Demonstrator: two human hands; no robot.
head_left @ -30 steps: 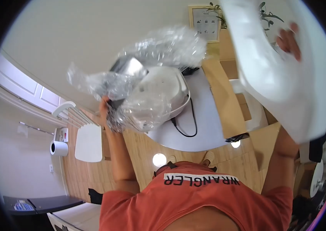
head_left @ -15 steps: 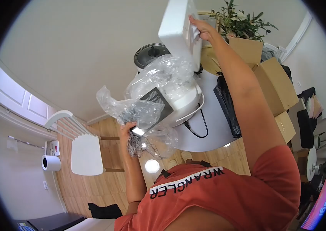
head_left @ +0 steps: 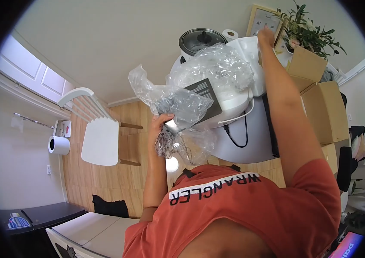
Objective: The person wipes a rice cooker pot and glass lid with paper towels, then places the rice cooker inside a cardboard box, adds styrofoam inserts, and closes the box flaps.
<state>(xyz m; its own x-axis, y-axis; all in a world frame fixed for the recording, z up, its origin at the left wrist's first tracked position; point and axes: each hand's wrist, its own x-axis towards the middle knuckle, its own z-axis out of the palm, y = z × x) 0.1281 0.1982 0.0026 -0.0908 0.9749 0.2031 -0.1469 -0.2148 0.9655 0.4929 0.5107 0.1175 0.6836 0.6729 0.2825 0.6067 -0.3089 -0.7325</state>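
Left hand (head_left: 162, 122) clenched on a bunch of clear, crinkled plastic wrap (head_left: 191, 105), with a flat, dark grey, printed rectangular card (head_left: 210, 101) caught among its folds; the card lies just to the right of those fingers, long axis slanting away from them towards the rounded white plastic appliance (head_left: 237, 103) on the pale grey table (head_left: 258, 139). Right hand (head_left: 267, 38), stretched far forward, is the nearer to the white moulded foam piece (head_left: 248, 46) beyond the appliance, fingers at its right-hand edge, grasping or merely touching: cannot tell.
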